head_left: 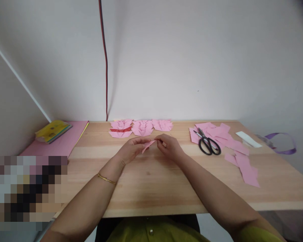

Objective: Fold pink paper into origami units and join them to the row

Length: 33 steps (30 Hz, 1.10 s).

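Note:
A small folded piece of pink paper point(148, 145) is held between my two hands, above the middle of the wooden table. My left hand point(134, 148) pinches its left side between thumb and fingers. At its upper right end, the fingertips of my right hand point(169, 146) are closed on the paper, the other fingers curled in. Just beyond my hands, cut and creased pink paper shapes point(142, 127) lie in a row near the wall. A dark red strip point(120, 129) shows among the left ones.
On the right, black-handled scissors point(209, 146) and a pen point(197, 133) rest on pink paper scraps point(224, 134), beside a white strip point(248, 139) and a purple band point(290, 150). At left, a yellow packet point(53, 130) lies on pink sheets point(77, 129). A red-black cable point(106, 74) hangs down the wall.

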{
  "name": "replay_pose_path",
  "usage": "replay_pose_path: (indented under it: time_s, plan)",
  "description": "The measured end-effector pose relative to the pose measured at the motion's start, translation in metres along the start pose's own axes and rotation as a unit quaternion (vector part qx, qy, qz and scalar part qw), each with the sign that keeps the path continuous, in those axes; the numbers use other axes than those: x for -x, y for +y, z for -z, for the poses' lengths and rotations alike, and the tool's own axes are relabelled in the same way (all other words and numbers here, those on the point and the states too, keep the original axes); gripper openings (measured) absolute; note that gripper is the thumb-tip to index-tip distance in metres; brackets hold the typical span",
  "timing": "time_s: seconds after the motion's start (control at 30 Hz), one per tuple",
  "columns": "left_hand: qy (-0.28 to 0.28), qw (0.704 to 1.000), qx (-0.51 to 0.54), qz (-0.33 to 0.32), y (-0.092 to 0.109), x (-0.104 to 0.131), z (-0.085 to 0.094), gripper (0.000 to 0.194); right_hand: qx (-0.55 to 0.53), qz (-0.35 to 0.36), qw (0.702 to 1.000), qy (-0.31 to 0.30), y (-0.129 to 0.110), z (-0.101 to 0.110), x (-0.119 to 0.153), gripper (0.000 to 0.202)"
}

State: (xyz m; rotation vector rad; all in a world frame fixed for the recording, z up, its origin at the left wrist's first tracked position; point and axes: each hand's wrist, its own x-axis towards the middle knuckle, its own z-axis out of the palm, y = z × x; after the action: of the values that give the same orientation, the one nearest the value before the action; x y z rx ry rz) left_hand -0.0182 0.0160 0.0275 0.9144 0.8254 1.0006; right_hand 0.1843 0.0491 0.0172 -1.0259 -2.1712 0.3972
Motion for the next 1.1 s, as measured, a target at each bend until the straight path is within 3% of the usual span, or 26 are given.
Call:
replay_pose_path:
  time_s: [0.5, 0.77, 1.1]
  plan:
    - [0.011, 0.997, 0.073, -0.009, -0.0018, -0.0018, 0.0017, 0.028, 0.02, -0.033, 0.999, 0.008, -0.0026, 0.0016, -0.001, 0.018]
    - [-0.014, 0.998, 0.04, -0.036, -0.0034, -0.0021, 0.0043, 0.027, 0.01, -0.039, 0.999, 0.006, -0.0022, 0.0005, -0.0008, 0.018]
    - [0.004, 0.999, 0.022, -0.043, -0.004, -0.0029, 0.005, 0.027, 0.011, -0.019, 1.0, -0.001, -0.0017, 0.0006, -0.0009, 0.015]
